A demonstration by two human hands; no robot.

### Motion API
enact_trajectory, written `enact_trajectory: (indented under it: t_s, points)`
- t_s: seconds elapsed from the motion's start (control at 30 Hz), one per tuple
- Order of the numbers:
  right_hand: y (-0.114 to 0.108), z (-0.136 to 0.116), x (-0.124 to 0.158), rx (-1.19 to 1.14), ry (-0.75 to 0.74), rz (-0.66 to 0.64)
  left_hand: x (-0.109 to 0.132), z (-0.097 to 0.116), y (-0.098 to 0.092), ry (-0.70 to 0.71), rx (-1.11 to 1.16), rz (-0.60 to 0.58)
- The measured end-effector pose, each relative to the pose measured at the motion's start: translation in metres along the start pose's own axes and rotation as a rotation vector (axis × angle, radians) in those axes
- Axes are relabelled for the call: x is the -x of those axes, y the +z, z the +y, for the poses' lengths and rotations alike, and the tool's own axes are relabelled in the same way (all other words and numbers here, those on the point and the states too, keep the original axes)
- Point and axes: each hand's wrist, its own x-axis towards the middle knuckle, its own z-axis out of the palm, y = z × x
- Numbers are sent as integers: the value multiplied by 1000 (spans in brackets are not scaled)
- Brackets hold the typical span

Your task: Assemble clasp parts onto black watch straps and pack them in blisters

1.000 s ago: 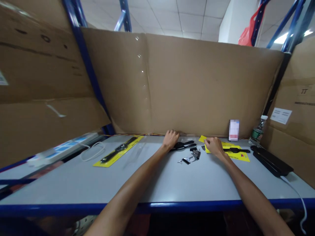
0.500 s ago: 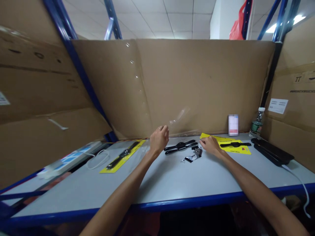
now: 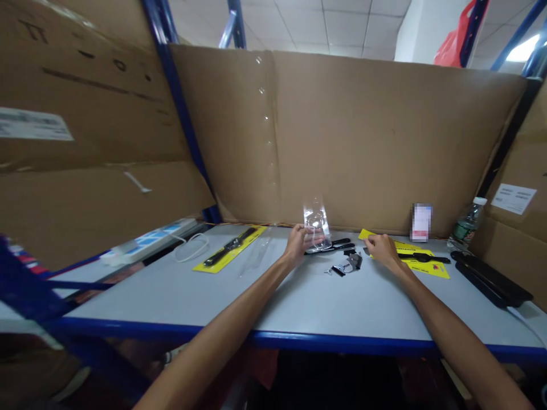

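My left hand [image 3: 298, 245] is closed on the edge of a clear plastic blister cover [image 3: 317, 219], which stands nearly upright above the table. Behind and below the cover lie black spokeshave bodies [image 3: 342, 246], partly hidden. My right hand [image 3: 382, 249] has its fingers pinched together by a yellow card [image 3: 429, 267]; a small greyish piece shows under the fingertips, too unclear to name. Another black spokeshave [image 3: 423, 258] rests across the yellow cards. Between my hands are loose grey metal parts [image 3: 354, 262], a small black piece [image 3: 338, 271] and a tiny screw [image 3: 327, 272].
A packed spokeshave on a yellow card [image 3: 231, 249] lies left, beside another clear plastic strip [image 3: 256, 250]. Farther left are a power strip [image 3: 149, 242] and white cable. On the right stand a phone [image 3: 421, 222], a water bottle [image 3: 465, 225] and a black case-like object [image 3: 491, 279].
The view has swung left, so the table things sit farther right. My left hand has turned, and the clear cover now faces me more upright. My right hand stays near the yellow cards.
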Motion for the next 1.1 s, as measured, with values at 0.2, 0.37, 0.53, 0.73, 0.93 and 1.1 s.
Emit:
enact_trajectory:
  t_s: [0.2,0.37,0.53,0.73,0.93,1.1]
  points:
    - [-1,-6,5,-54,-130,-71,4,-4,0,-68,10,-79]
    - [-2,-14,10,-114,-257,-121,8,2,6,-79,97,-145]
    - [-3,-16,11,-153,-295,-220,11,1,7,-88,79,-216]
    - [0,-13,7,-284,-364,-363,9,-10,7,-115,53,-213]
    - [3,-3,2,-357,-304,-413,20,-3,14,-151,45,-271]
    - [6,5,-2,-365,-220,-397,20,-3,14,-145,61,-282]
